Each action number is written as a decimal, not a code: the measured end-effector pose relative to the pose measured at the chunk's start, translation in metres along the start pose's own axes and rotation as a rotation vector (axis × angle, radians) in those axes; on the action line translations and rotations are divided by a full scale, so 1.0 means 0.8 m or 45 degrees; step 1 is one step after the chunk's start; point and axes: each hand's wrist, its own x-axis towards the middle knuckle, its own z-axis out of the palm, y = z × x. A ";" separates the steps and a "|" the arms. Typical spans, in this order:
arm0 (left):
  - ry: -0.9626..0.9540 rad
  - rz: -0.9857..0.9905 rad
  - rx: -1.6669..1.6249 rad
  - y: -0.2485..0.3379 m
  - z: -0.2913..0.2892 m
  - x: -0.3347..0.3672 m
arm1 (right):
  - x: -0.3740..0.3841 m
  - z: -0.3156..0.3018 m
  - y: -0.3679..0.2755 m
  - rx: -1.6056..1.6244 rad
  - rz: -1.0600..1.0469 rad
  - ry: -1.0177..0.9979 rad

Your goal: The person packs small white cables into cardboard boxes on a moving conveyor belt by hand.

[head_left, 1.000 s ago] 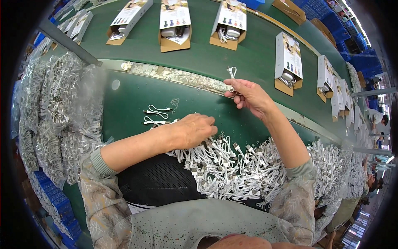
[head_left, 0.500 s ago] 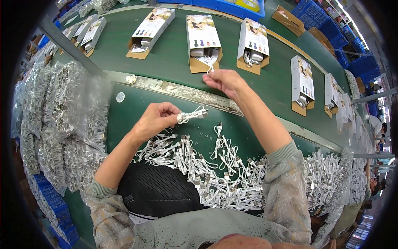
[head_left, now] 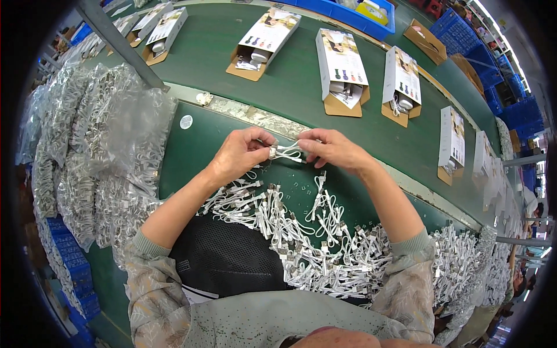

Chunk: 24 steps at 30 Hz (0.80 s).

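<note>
My left hand [head_left: 245, 152] pinches a small bundle of white USB cables [head_left: 285, 153] between thumb and fingers, above the green work surface. From the right, the fingertips of my right hand [head_left: 332, 151] close on the looped end of the same bundle. Below both hands lies a large loose heap of white USB cables [head_left: 348, 261], some with metal plugs showing. Beyond my hands, an open white carton [head_left: 343, 58] lies on the green conveyor belt [head_left: 214, 69], its brown flap toward me. White parts and folded paper show in its mouth.
More open cartons [head_left: 270, 35] lie spaced along the belt. Clear bags of cables [head_left: 93, 156] are piled at the left, by a metal post [head_left: 119, 43]. A worn metal rail [head_left: 249, 114] edges the belt. A black mesh item [head_left: 226, 258] sits close to me.
My right hand has come back from the mouth of a carton to the cable bundle at my left hand. The cartons have travelled rightward with the belt. The view has shifted slightly.
</note>
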 end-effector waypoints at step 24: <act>1.374 0.182 -0.016 -0.044 0.055 0.230 | -0.007 0.047 0.060 -0.678 -0.887 0.782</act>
